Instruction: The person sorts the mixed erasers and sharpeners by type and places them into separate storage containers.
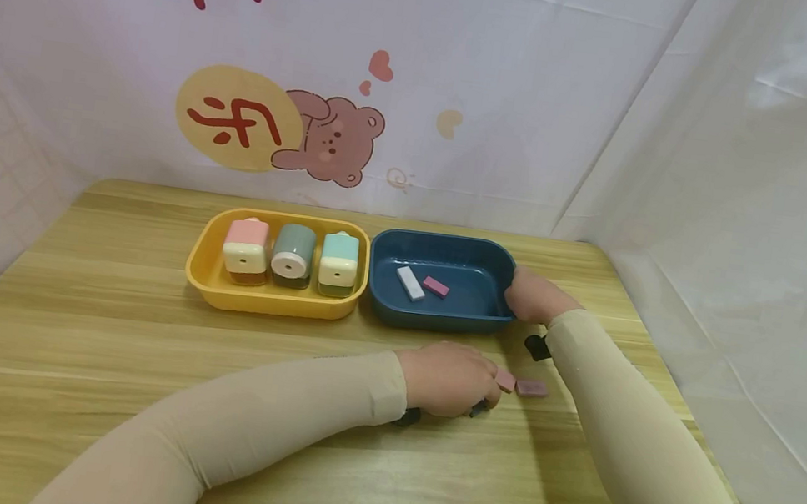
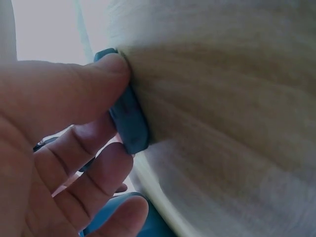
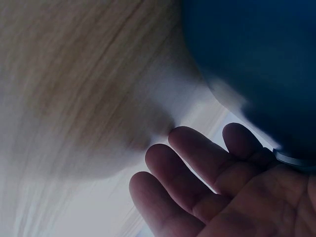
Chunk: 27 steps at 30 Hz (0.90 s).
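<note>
My left hand [image 1: 450, 378] pinches a small blue eraser [image 2: 129, 121] between thumb and fingertips, low over the table. Just beyond its fingers lie two pinkish erasers, a nearer one [image 1: 504, 380] partly covered by the hand and a mauve one [image 1: 532, 389]. At the right end of the dark blue tray [image 1: 440, 322] is my right hand [image 1: 536, 295], overlapping the rim. Its fingers [image 3: 195, 153] extend beside the tray's outer wall, and the thumb is hidden. Inside that tray are a white eraser [image 1: 410, 283] and a pink eraser [image 1: 435, 287].
A yellow tray [image 1: 272, 306] stands against the blue one's left side. It holds a pink pencil sharpener [image 1: 247, 245], a grey one [image 1: 294, 249] and a mint one [image 1: 339, 259]. Printed white cloth [image 1: 501, 71] hangs behind the wooden table [image 1: 63, 311] and along its sides.
</note>
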Available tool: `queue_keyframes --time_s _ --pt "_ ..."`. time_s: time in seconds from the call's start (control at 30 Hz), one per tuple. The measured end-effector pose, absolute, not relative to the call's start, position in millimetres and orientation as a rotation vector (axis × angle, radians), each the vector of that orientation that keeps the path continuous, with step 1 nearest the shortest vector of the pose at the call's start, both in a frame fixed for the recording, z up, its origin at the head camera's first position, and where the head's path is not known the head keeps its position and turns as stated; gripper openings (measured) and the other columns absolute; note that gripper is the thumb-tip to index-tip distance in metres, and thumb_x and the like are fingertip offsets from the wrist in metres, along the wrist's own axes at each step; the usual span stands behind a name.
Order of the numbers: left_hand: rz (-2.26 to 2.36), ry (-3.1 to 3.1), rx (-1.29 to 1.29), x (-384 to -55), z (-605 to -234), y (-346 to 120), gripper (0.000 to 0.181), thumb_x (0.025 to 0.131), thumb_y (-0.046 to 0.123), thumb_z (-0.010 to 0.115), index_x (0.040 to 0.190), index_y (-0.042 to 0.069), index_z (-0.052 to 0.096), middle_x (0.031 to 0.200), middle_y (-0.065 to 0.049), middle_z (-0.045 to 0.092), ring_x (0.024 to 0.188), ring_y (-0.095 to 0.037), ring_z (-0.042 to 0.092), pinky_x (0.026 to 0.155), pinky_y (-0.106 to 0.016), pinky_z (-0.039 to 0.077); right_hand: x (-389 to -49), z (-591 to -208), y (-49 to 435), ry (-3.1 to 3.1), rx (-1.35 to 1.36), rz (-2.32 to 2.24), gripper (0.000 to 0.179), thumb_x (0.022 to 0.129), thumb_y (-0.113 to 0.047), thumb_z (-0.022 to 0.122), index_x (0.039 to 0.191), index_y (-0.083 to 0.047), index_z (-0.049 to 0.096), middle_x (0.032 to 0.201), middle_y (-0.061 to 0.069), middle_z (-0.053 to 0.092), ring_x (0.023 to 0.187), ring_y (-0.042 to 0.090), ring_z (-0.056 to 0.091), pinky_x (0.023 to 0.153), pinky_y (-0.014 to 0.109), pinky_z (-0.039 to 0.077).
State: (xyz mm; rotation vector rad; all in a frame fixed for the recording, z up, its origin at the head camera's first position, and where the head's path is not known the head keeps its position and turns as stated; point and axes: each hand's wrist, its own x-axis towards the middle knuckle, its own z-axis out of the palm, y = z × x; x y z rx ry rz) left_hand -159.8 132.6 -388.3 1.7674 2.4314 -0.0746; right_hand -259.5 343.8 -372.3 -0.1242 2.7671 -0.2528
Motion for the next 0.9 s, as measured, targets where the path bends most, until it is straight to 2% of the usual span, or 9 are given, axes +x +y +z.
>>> queue_keyframes --time_s 0.17,0.37,0.9 --pt "-0.062 2.424 1.759 -159.7 -387.2 132.5 0.027 0.102 0.016 0.066 0.120 0.033 0.075 0.136 0.015 0.066 0.125 -0.007 0.061 0.104 -0.024 0.048 -259.7 -372.6 344.3 2.768 -0.126 -0.247 0.047 0.103 -0.014 0.033 0.134 0.021 0.041 0.109 0.025 0.058 0.095 0.036 0.059 0.093 0.050 0.050" --pt "-0.082 2.431 1.793 -159.0 -387.0 132.0 0.023 0.102 0.019 0.067 0.119 0.032 0.075 0.133 0.014 0.067 0.127 -0.006 0.061 0.106 -0.023 0.047 -259.3 -372.3 344.6 2.771 -0.146 -0.236 0.046 0.103 -0.014 0.033 0.132 0.021 0.042 0.104 0.023 0.057 0.093 0.035 0.059 0.092 0.050 0.050" --pt "-0.078 2.428 1.803 -159.4 -389.2 131.9 0.021 0.103 0.019 0.066 0.117 0.032 0.074 0.129 0.013 0.067 0.126 -0.007 0.060 0.106 -0.024 0.047 -258.0 -371.7 343.1 2.772 -0.103 -0.264 0.050 0.102 -0.014 0.033 0.138 0.020 0.039 0.117 0.027 0.058 0.100 0.037 0.058 0.096 0.051 0.049"
